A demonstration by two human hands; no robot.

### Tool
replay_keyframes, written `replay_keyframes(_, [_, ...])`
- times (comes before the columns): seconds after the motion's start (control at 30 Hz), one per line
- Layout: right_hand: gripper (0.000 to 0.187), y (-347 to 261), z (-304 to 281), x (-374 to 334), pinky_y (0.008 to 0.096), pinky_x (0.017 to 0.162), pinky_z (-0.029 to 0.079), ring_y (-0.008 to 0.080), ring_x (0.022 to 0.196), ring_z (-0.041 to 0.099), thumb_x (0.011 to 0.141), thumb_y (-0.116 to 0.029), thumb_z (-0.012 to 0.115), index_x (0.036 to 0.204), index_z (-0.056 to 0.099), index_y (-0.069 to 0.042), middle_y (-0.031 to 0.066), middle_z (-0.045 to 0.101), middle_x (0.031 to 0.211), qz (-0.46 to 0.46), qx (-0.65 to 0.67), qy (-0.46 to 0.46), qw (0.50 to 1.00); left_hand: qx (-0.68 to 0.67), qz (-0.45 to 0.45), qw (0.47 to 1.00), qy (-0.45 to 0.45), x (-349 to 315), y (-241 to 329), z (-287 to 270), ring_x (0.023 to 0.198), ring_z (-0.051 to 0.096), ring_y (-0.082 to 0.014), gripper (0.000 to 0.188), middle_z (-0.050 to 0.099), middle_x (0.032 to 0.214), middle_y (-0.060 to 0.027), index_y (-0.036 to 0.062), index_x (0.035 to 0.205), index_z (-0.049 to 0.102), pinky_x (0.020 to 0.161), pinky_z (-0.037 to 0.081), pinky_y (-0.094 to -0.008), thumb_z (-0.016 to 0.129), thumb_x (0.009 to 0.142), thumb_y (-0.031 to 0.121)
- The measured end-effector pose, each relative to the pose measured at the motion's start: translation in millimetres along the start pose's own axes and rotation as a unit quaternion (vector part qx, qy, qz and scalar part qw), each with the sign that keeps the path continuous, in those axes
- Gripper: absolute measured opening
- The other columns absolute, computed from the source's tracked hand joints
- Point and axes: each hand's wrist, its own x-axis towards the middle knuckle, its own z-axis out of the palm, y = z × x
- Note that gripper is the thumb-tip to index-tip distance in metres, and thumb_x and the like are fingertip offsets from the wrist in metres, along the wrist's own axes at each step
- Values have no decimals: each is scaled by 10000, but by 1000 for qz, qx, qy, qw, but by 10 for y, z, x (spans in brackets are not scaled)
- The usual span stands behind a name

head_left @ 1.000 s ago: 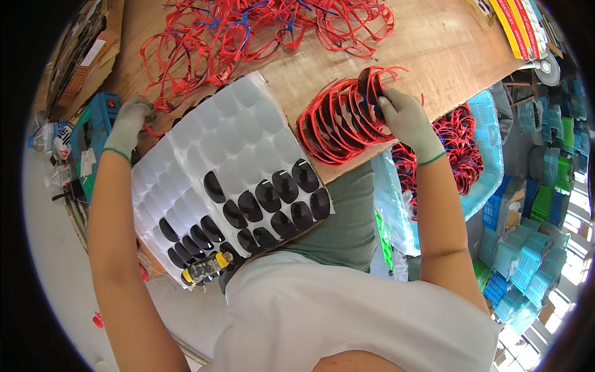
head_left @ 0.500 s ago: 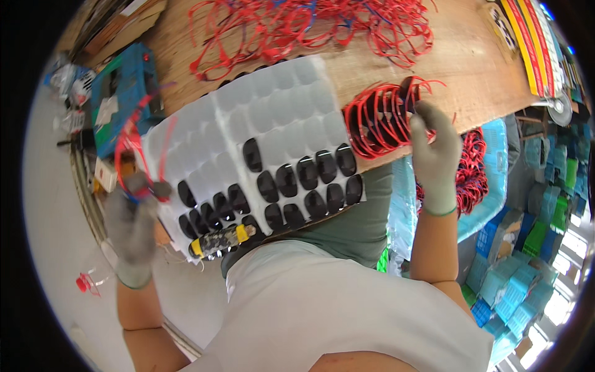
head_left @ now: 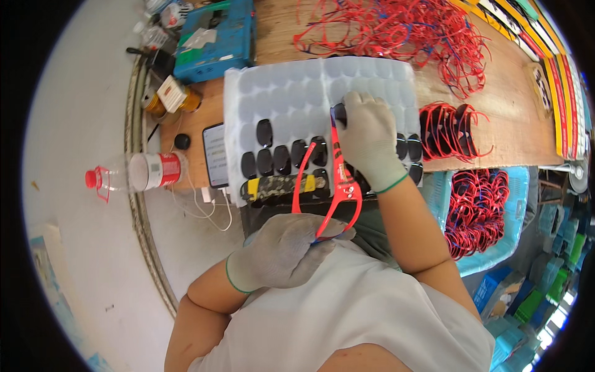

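Observation:
My left hand (head_left: 282, 248), in a grey glove, grips a red eyeglass frame (head_left: 341, 186) near the lower middle, its temples pointing up toward the tray. Over a white moulded tray (head_left: 279, 93), my gloved right hand (head_left: 370, 133) has its fingers closed at a dark lens (head_left: 339, 113); part of the lens is hidden. Dark lenses (head_left: 282, 159) fill several pockets in the tray's near rows, with a single one (head_left: 264, 132) higher on the left. A camouflage and yellow cylindrical tool (head_left: 285, 187) lies across the near edge.
Red frames lie tangled in a pile (head_left: 403, 31) at the back. Right of the tray stands a row of red glasses with dark lenses (head_left: 449, 131); a blue basket (head_left: 517, 217) holds more glasses. To the left are a phone (head_left: 215, 155), a plastic bottle (head_left: 155, 170) and a blue machine (head_left: 217, 65).
The left hand has brought the red frame from the far left to in front of my body. My right hand has left the row of glasses and moved over the lens tray. The view has shifted.

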Motion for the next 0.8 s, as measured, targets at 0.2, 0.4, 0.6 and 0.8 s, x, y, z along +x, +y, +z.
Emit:
replay_keyframes(0.2, [238, -59, -521, -700, 394, 770, 519, 289, 860, 657, 876, 11, 619, 1114, 621, 24, 135, 647, 889, -211, 262, 126, 933, 34, -137, 985, 98, -241, 90, -115, 753, 738, -282, 270, 725, 911, -169, -23, 1228, 518, 669, 587, -347, 561, 965, 20])
replay_keyframes(0.4, [370, -178, -560, -1325, 286, 688, 546, 165, 827, 676, 829, 70, 687, 1186, 591, 51, 109, 687, 922, -105, 604, 24, 790, 103, -137, 985, 25, -120, 120, 40, 645, 661, -380, 291, 637, 753, -190, -38, 1195, 524, 571, 530, -428, 587, 931, 67])
replay_keyframes(0.6, [265, -143, -575, -1462, 288, 696, 519, 142, 762, 605, 877, 4, 658, 1122, 573, 57, 131, 641, 983, -69, 640, 68, 763, 84, -45, 995, 13, -68, 195, 82, 666, 696, -272, 240, 690, 803, -143, -75, 1174, 546, 629, 566, -341, 495, 958, 16])
replay_keyframes(0.8, [211, 31, -837, -1484, 359, 710, 530, 216, 779, 630, 905, -126, 630, 995, 627, 65, 148, 636, 958, -64, 792, -211, 569, 29, 35, 996, -79, -123, 300, 79, 725, 711, -307, 225, 718, 866, -104, 19, 1143, 607, 667, 582, -381, 598, 927, 81])
